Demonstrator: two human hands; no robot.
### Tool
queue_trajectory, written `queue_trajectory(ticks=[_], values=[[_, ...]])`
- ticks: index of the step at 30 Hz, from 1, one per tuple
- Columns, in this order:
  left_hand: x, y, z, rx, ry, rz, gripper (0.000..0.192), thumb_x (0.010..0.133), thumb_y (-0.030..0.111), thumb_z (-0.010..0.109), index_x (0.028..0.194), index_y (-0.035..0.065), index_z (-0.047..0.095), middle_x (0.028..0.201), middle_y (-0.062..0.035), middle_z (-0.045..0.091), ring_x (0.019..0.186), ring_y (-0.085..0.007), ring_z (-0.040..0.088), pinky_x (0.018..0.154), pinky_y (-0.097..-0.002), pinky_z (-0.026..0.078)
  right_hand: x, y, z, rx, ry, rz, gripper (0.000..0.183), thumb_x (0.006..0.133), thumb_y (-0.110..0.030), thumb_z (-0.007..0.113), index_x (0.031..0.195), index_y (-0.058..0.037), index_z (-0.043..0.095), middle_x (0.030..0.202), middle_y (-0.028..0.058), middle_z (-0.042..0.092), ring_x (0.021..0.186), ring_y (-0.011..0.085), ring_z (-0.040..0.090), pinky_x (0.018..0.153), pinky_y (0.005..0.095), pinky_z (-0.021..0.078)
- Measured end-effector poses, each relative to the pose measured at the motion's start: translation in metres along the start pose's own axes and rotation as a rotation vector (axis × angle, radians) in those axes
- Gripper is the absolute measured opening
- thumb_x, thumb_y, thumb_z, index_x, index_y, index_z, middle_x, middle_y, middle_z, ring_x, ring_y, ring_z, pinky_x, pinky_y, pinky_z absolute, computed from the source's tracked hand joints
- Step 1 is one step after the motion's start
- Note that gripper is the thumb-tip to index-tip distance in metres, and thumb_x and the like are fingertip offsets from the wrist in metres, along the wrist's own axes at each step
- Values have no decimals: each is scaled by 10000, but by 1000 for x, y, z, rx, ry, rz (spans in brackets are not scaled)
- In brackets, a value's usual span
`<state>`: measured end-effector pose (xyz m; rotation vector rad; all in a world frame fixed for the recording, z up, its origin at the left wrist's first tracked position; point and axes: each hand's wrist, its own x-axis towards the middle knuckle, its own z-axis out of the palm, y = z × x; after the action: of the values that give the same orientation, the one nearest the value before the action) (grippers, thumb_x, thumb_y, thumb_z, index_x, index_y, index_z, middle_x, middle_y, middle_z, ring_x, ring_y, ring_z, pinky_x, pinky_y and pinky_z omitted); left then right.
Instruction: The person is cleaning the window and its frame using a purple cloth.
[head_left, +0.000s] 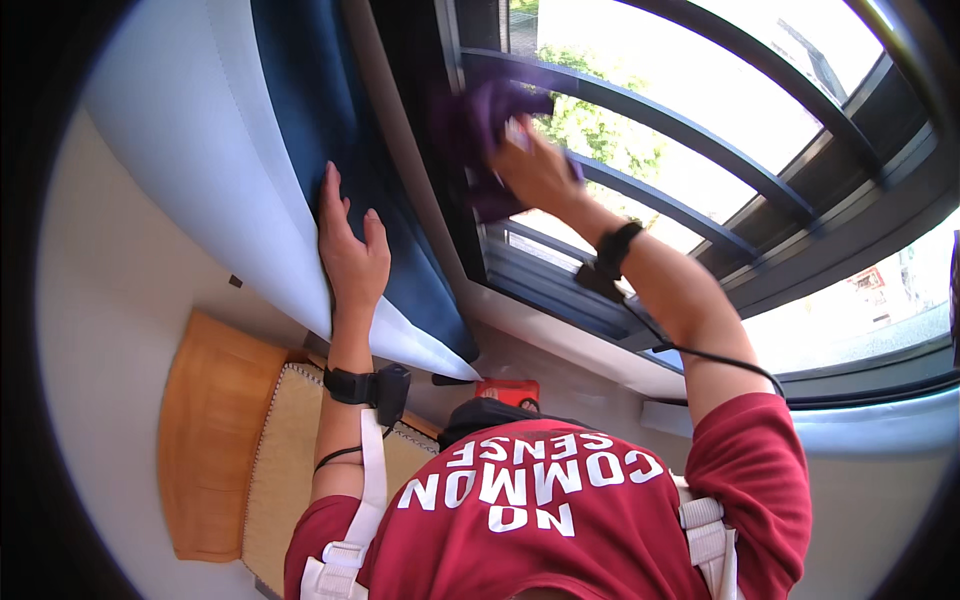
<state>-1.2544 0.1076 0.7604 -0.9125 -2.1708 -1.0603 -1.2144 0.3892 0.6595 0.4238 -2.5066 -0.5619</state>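
My right hand (536, 169) is closed on a dark purple cloth (480, 135), blurred, at the left side of a dark window frame (442, 127). Dark horizontal bars (675, 131) cross the window beside it. My left hand (354, 251), fingers apart and holding nothing, lies against the dark blue curtain (420, 270), near its border with the pale curtain (225, 180). Each wrist wears a black strap with a small device.
Below on the left are an orange-brown wooden piece of furniture (217, 442) and a cream cushion with a patterned edge (289, 450). A red packet (510, 391) lies just beyond my body. A cable hangs along my right arm. Green leaves show outside.
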Motion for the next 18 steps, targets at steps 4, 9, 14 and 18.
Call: queue_trajectory(ticks=[4, 9, 14, 18], values=[[0, -2, 5, -48, -33, 24, 583, 854, -22, 449, 1411, 43, 293, 1397, -187, 402, 1274, -327, 425, 1000, -400, 422, -61, -10, 42, -367, -237, -374, 117, 781, -197, 536, 804, -153, 642, 906, 12, 628, 973, 166, 553, 972, 380, 369], [-8, -8, 0, -36, -41, 36, 585, 867, -19, 444, 1422, 48, 274, 1393, -179, 411, 1277, -320, 424, 1014, -392, 408, 30, 55, -94, -214, 261, 99, 216, 760, -183, 551, 960, -194, 630, 956, -26, 593, 1221, 181, 434, 967, 520, 339], [-1, -3, 13, -105, -21, 114, 579, 879, -6, 445, 1426, 51, 263, 1391, -178, 414, 1276, -318, 424, 1015, -396, 409, 127, 123, -190, -423, 685, 189, 272, 767, -127, 555, 1009, -33, 637, 986, 119, 595, 1198, 304, 452, 1067, 472, 285], [-11, -15, -2, -48, 9, 62, 583, 870, -11, 448, 1422, 44, 269, 1387, -184, 417, 1267, -316, 436, 1001, -395, 424, 126, 74, -137, -172, 734, 164, 274, 775, -111, 520, 1011, -17, 621, 1077, 126, 571, 1186, 305, 457, 1013, 442, 338]])
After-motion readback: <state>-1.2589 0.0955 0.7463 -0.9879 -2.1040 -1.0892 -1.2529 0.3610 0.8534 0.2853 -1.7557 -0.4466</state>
